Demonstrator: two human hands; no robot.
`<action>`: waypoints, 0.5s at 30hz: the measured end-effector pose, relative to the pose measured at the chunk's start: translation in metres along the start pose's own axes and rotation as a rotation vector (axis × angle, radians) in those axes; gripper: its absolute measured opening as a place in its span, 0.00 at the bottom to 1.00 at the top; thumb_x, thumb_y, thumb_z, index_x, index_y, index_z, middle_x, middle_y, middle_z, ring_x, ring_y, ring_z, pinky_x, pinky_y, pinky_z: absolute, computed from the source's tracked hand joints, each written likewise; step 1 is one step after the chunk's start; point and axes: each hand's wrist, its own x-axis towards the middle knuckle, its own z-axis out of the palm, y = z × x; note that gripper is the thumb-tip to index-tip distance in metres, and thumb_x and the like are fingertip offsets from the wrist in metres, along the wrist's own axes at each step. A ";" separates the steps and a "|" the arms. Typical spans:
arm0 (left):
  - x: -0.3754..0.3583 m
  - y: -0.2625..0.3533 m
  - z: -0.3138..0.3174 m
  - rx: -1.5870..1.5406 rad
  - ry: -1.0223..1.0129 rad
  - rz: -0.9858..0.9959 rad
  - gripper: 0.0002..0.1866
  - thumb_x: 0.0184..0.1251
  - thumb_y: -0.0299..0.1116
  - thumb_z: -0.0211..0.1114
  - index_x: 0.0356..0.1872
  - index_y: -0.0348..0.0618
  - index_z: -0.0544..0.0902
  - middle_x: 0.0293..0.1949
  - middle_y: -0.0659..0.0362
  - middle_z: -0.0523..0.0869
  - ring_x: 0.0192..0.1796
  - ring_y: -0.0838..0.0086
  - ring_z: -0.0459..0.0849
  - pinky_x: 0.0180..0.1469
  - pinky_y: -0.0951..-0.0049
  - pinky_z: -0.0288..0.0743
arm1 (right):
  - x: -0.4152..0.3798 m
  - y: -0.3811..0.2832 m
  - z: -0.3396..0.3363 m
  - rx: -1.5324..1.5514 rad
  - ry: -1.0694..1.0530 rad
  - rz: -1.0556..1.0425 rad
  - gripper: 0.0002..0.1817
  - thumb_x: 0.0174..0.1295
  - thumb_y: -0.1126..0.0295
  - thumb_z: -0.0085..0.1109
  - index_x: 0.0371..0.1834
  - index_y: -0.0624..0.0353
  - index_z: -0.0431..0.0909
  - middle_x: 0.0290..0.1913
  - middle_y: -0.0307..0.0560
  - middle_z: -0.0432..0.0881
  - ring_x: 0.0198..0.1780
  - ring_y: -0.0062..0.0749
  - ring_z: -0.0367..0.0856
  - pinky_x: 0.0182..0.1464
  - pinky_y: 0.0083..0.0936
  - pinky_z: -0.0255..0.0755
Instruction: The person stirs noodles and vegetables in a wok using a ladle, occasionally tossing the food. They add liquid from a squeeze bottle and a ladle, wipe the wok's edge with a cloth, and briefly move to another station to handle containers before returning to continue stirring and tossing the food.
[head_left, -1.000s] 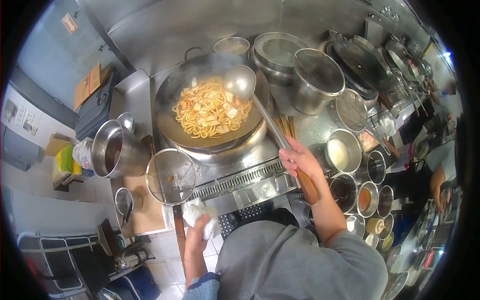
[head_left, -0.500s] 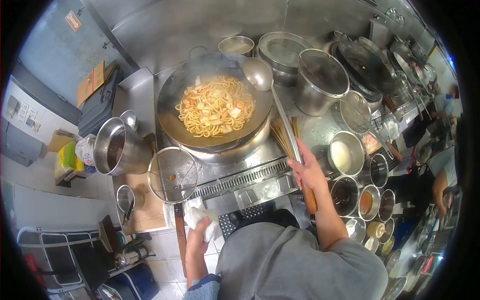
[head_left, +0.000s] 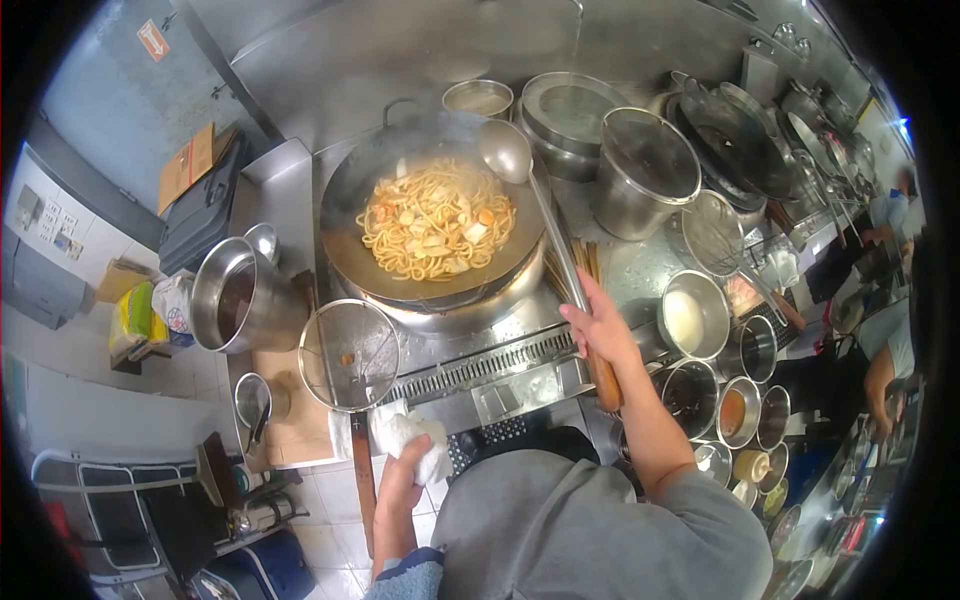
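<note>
Thick noodles with pale chunks point(head_left: 440, 218) lie in a large dark wok point(head_left: 350, 245) on the stove, with some steam above. My right hand point(head_left: 600, 325) is closed on the long-handled ladle point(head_left: 506, 152); its bowl rests over the wok's right rim. Near the stove's front edge my left hand point(head_left: 402, 475) is closed on a crumpled white cloth point(head_left: 416, 440). Just left of that hand runs the wooden handle of a round strainer point(head_left: 350, 355), which lies in front of the wok. Behind my right hand is a bundle of thin bamboo sticks point(head_left: 590, 262).
Steel pots point(head_left: 240, 295) stand at the left. A deep pot point(head_left: 648, 170), a lidded pot point(head_left: 570, 108) and a whisk point(head_left: 745, 265) are at the right, above several sauce containers point(head_left: 695, 312). Another person's arm point(head_left: 880, 385) shows at the far right.
The ladle has shifted slightly left and up relative to the wok, with my right hand moving along. The noodles have shifted a little. The whole view has tilted slightly.
</note>
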 end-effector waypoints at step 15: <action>-0.010 0.004 -0.001 -0.075 0.027 0.039 0.25 0.67 0.31 0.60 0.63 0.35 0.70 0.52 0.52 0.81 0.53 0.64 0.81 0.52 0.64 0.78 | 0.002 -0.011 -0.016 0.680 -0.221 0.207 0.32 0.67 0.73 0.54 0.74 0.56 0.55 0.29 0.34 0.67 0.17 0.09 0.59 0.12 0.10 0.54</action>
